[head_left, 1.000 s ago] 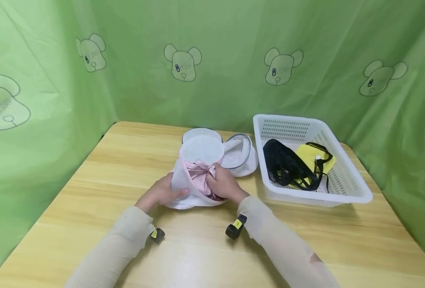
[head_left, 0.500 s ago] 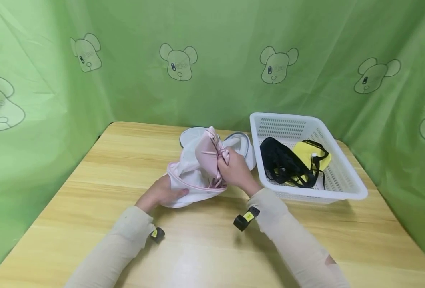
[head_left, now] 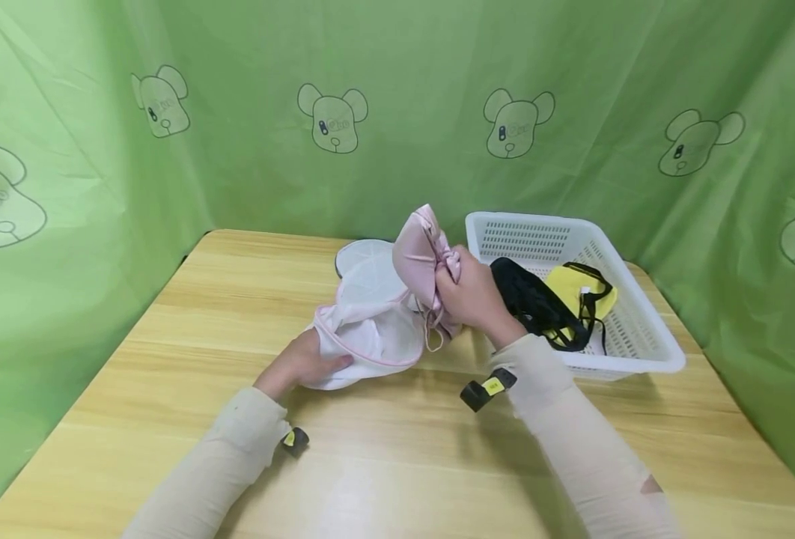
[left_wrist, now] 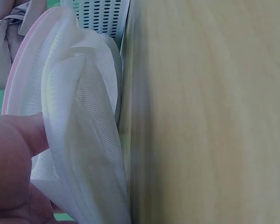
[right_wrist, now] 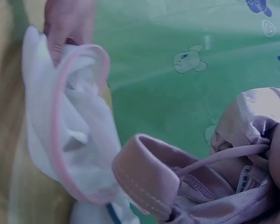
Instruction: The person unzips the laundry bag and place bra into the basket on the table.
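Observation:
My left hand (head_left: 303, 361) pinches the near rim of a white mesh laundry bag (head_left: 373, 340) with pink zip trim, its thumb inside the mouth. The bag (left_wrist: 84, 135) gapes open in the left wrist view. My right hand (head_left: 474, 292) grips a bunched pink satin garment (head_left: 414, 251) with thin straps, held up at the right of the bag's mouth. In the right wrist view the garment (right_wrist: 144, 177) shows a stitched band and a small label, apart from the bag (right_wrist: 60, 126). The garment's exact kind does not show.
Further white mesh bags (head_left: 362, 258) with dark trim lie behind, partly hidden by the garment. At the right stands a white plastic basket (head_left: 670, 358), holding a black strapped item (head_left: 525, 293) and a yellow one (head_left: 562, 286). A green curtain (head_left: 411, 180) borders the wooden table (head_left: 384, 457).
My right hand has pulled the pink garment up out of the laundry bag and moved right and away from me with it. The left hand stays at the rim.

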`<state>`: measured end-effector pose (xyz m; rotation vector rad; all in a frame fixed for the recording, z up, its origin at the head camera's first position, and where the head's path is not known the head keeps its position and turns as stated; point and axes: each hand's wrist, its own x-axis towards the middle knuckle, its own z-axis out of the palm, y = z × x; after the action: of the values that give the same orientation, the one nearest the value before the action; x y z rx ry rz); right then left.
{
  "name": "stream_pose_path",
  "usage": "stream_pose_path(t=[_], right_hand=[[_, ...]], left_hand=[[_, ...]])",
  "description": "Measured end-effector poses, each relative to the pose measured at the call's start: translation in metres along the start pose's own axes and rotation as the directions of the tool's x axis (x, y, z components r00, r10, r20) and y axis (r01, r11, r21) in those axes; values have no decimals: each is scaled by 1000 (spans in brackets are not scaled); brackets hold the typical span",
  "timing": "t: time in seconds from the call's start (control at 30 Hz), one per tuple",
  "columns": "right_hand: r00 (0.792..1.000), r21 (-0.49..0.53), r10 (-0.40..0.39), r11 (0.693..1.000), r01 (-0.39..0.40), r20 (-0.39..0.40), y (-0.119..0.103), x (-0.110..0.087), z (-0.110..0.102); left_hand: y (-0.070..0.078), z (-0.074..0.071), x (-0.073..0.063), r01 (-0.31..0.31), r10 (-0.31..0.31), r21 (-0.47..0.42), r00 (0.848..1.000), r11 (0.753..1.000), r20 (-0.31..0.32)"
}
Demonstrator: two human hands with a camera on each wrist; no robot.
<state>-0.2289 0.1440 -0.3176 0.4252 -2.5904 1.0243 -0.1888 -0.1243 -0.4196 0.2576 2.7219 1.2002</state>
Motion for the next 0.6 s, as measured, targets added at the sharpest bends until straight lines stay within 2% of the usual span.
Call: stream_pose_path(t=[0.23, 0.5, 0.6], right_hand=[[999, -31, 30, 999, -30, -15, 5, 3, -24], [994, -57, 107, 993, -106, 13, 19, 5, -52], [991, -68, 130, 989, -129, 13, 27, 3, -62]], left_hand=[[-1, 0, -1, -18, 18, 17, 1000, 1000, 10], [0, 0, 0, 7, -6, -20, 1000, 1000, 8], [-1, 0, 1, 15, -15, -28, 1000, 999, -17]])
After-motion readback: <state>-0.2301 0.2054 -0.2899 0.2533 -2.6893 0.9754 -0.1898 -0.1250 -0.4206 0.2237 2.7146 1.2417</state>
